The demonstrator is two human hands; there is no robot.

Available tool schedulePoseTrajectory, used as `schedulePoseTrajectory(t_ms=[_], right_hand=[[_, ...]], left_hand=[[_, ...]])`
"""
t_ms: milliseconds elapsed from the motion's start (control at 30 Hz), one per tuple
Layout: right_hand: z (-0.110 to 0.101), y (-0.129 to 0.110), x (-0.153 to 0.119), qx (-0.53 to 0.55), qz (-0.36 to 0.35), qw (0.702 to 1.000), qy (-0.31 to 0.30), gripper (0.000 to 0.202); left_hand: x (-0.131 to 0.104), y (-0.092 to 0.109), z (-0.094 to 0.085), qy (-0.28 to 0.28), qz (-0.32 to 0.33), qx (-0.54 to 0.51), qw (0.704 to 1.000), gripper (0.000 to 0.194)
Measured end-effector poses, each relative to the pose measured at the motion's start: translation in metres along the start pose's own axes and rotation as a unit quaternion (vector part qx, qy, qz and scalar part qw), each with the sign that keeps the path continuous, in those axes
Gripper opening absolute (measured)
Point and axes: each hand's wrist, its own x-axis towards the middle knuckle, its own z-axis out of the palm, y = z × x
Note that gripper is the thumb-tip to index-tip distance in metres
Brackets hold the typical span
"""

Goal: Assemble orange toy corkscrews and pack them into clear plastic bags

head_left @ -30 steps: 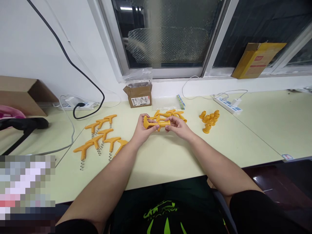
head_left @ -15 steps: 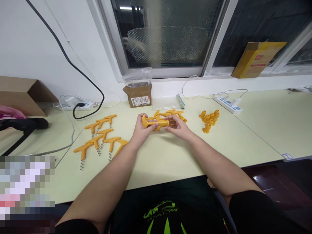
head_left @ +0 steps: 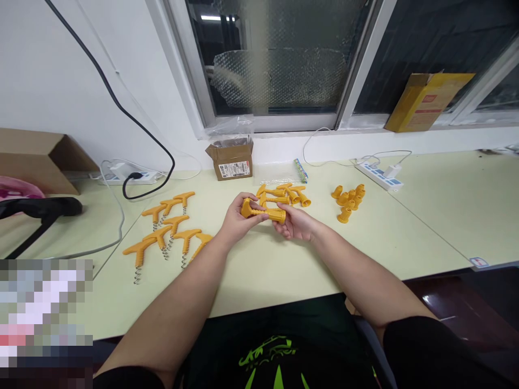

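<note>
At nine o'clock on the table point(head_left: 259, 275), about eight handles point(head_left: 175, 221) are lying with their metal coils point(head_left: 165, 253) bare; none is wearing a sleeve, so this set seems not yet begun. At eleven o'clock, a box point(head_left: 232, 162) is standing near the far edge. Near the centre, the left hand point(head_left: 240, 220) is grasping a corkscrew point(head_left: 246, 208), its fingers wrapping handle and ribbed shank; the corkscrew is pointing its handle toward nine o'clock. On its three-o'clock end, a sleeve point(head_left: 277, 216) is hiding the coil; how fully it is seated, one cannot tell. At one o'clock, just beyond, several sleeved corkscrews point(head_left: 279, 200) are lying in a loose pile, apparently the finished share. Beside the sleeve, the right hand point(head_left: 299, 224) is bending its fingers against the flared end and appears to be holding it. At three o'clock, well apart, loose sleeves point(head_left: 349, 204) are clustering, overlapping too much for an exact count; these seem left unpaired, like the bare handles.
</note>
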Motion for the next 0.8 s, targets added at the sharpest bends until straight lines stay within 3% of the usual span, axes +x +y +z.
schedulePoseTrajectory(t_ms=[67,133,300,367,433,533,600,700,800], right_hand=[[0.001,0.003,0.001,-0.016,-0.115,0.993,0.011,0.036],[0.001,0.007,0.002,-0.061,-0.205,0.976,0.028,0.040],[0.003,0.013,0.010,-0.089,-0.239,0.966,0.050,0.045],[0.008,0.016,0.016,-0.081,-0.257,0.962,0.051,0.050],[0.013,0.021,0.022,-0.092,-0.285,0.952,0.062,0.053],[0.017,0.028,0.027,-0.124,-0.311,0.939,0.077,0.052],[0.015,0.030,0.025,-0.166,-0.301,0.936,0.079,0.049],[0.007,0.025,0.017,-0.261,-0.293,0.913,0.108,0.047],[-0.005,0.015,0.005,-0.348,-0.328,0.862,0.166,0.032]], left_hand=[[0.003,-0.001,-0.002,0.011,-0.054,-0.014,0.998,0.062],[0.006,-0.003,-0.003,0.043,-0.111,-0.045,0.992,0.071],[0.008,-0.009,0.004,0.178,-0.180,-0.178,0.951,0.089],[0.006,-0.011,0.011,0.183,-0.178,-0.199,0.946,0.088],[0.004,-0.014,0.018,0.153,-0.180,-0.193,0.952,0.081],[0.003,-0.017,0.022,0.116,-0.180,-0.160,0.964,0.069],[0.006,-0.020,0.017,0.131,-0.180,-0.130,0.966,0.063],[0.014,-0.025,-0.003,0.200,-0.160,-0.033,0.966,0.053],[0.024,-0.032,-0.031,0.241,-0.144,0.150,0.948,0.036]])
